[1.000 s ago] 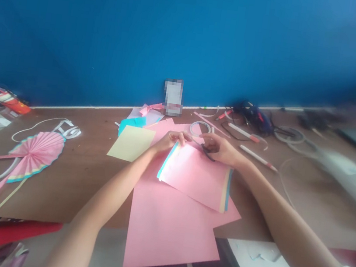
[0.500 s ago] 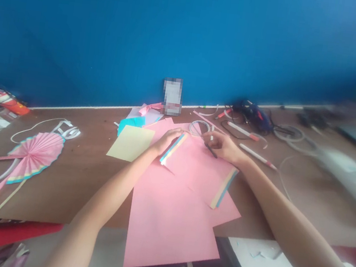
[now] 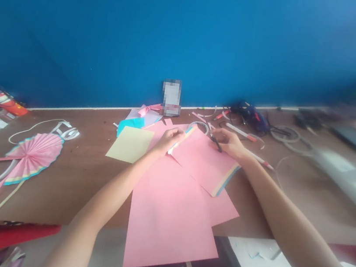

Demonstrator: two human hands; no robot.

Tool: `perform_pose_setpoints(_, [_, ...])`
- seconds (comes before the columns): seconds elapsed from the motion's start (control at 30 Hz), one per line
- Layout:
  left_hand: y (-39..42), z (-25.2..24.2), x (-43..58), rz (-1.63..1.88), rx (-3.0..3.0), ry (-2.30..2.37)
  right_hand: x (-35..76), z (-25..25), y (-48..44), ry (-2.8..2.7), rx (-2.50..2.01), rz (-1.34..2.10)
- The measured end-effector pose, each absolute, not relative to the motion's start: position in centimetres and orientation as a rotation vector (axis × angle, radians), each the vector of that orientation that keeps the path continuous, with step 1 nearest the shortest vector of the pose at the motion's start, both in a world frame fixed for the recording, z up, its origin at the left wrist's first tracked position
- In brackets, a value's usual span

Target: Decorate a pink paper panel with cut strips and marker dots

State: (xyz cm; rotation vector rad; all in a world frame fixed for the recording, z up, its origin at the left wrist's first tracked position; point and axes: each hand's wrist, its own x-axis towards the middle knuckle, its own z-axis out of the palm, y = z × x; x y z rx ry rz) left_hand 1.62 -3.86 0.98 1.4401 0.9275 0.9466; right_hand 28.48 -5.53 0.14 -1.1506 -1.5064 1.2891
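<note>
My left hand (image 3: pixel 169 140) is closed on the left end of a pink sheet (image 3: pixel 205 159), which has blue and yellow strips along two opposite edges. Dark scissors (image 3: pixel 215 142) are in my right hand (image 3: pixel 228 141), at the sheet's far edge; whether the blades touch the paper I cannot tell. Beneath lies a larger pink sheet (image 3: pixel 172 221), hanging over the table's front edge. A pale yellow sheet (image 3: pixel 130 144) and a blue piece (image 3: pixel 131 124) lie left of my left hand.
A pleated pink fan (image 3: pixel 37 155) with long strips lies at the left of the brown table (image 3: pixel 91 183). A phone-like object (image 3: pixel 171 98), blurred out, leans on the blue wall. Pens (image 3: pixel 240 132), a coiled cable (image 3: pixel 285 133) and a dark blue object (image 3: pixel 255 118) are at the right.
The strip-edged sheet has shifted slightly up and right with my left hand, and its near right corner has lifted. My right hand and the scissors have moved slightly right; the blades show more clearly.
</note>
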Motion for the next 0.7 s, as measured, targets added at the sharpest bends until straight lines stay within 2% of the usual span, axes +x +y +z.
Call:
perform_pose_setpoints(0.23, [-3.7,0.2,1.7,0.936,1.463,0.95,28.8,0.8,-5.9,-1.519,-1.166,1.297])
perform_pose_setpoints(0.7, [-3.9,0.4,1.9,0.7,1.642,0.846,27.4,1.3,-6.8,-1.645,-1.096,1.36])
